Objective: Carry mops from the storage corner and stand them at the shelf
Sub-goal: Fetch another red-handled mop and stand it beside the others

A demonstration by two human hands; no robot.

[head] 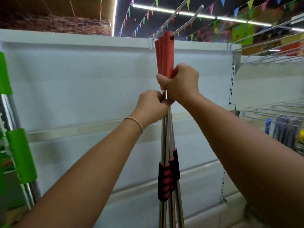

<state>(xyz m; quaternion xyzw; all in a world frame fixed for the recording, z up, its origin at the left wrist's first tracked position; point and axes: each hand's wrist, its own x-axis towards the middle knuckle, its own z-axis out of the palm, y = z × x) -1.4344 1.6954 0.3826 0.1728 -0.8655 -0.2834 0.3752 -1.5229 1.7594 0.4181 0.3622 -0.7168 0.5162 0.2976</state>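
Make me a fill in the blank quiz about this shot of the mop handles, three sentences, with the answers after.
1. The right hand grips the mop handles around their ____ plastic caps.
2. The left hand pinches the bare metal poles just ____ the right hand.
3. The wire hook passes through the hole in the front cap, and it is fixed to the top of the ____ shelf panel.

Missing words: red; below; white
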